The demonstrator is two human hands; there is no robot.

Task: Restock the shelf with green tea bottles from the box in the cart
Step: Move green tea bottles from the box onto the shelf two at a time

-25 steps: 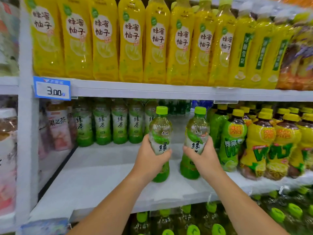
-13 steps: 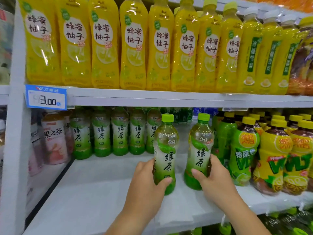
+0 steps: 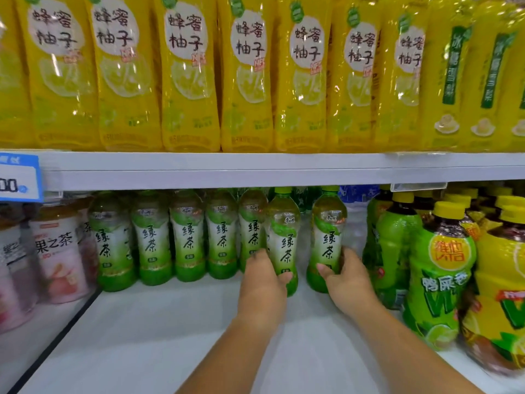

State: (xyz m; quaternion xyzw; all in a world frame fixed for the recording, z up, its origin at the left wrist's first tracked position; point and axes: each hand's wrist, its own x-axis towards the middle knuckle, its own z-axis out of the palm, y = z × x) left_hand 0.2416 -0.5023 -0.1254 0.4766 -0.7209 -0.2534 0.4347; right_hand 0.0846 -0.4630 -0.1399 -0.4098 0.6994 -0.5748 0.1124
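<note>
step: shelving | left hand (image 3: 262, 282): clasping green tea bottle (image 3: 282, 243) | right hand (image 3: 346, 280): clasping second bottle (image 3: 328, 237) | next: nudge level with row (image 3: 187, 240), release

Shop, price tag (image 3: 18, 177), stocked drink shelves (image 3: 255, 170)

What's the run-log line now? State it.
left hand: grips green plastic tea bottle | right hand: grips second green tea bottle | both upright
</note>
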